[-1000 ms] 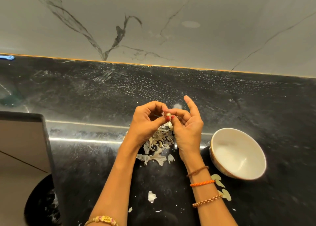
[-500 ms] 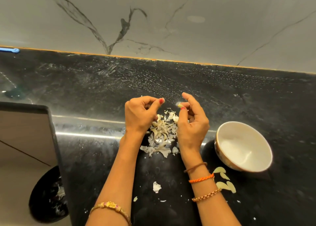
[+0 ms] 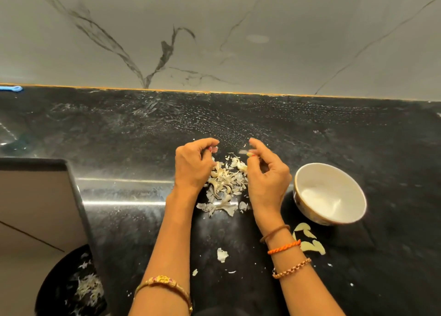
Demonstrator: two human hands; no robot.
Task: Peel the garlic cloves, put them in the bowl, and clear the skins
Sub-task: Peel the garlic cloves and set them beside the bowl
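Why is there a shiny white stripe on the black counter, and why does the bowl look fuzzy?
Head view: the stripe is light glaring off the polished counter; the bowl rim is smeared by motion blur, and the wide lens bends the counter's back edge.

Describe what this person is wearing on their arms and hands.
No sleeves show. The left wrist carries a gold bangle with a pink-and-yellow ornament. The right wrist has three bands: a thin brown cord, a twisted orange thread, and a copper-coloured beaded chain. The fingernails are painted red.

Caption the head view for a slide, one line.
Right hand pinches a garlic clove above the skin pile, white bowl alongside.
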